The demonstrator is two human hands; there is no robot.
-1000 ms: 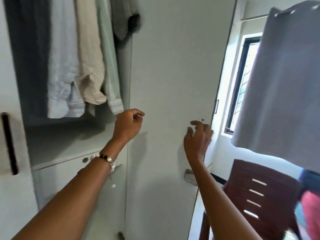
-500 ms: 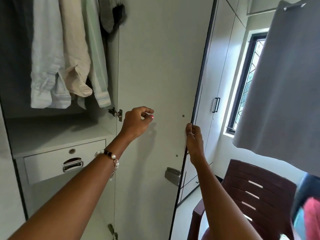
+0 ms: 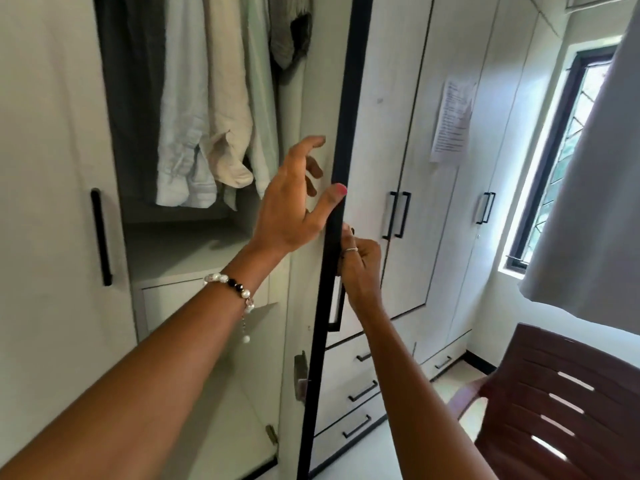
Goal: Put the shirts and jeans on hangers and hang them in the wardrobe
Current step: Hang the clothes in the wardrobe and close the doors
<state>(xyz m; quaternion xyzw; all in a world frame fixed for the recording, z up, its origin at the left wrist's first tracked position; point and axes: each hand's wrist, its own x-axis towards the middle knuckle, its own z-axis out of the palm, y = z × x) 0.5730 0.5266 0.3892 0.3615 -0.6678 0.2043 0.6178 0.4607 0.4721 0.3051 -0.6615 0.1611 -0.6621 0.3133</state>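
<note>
left hand (image 3: 287, 202) – fingers spread, thumb on door (image 3: 334, 216) edge | right hand (image 3: 360, 261) – curled round handle behind that edge | shirts (image 3: 207, 109) hang left of both hands, in wardrobe (image 3: 52, 133) | risk: thumb pinched if door swings shut

Open white wardrobe compartment (image 3: 194, 251), pale flat shelf inside, bare where visible. Above it, hanging clear of the shelf: dark grey garment (image 3: 135, 98), pale blue-white shirt (image 3: 183, 116), cream shirt (image 3: 225, 109), light green shirt (image 3: 259, 98). Below the shelf, white drawer front (image 3: 173, 306). Over to the right, glossy white floor (image 3: 391, 455) carrying a dark brown slatted plastic chair (image 3: 568, 403).
</note>
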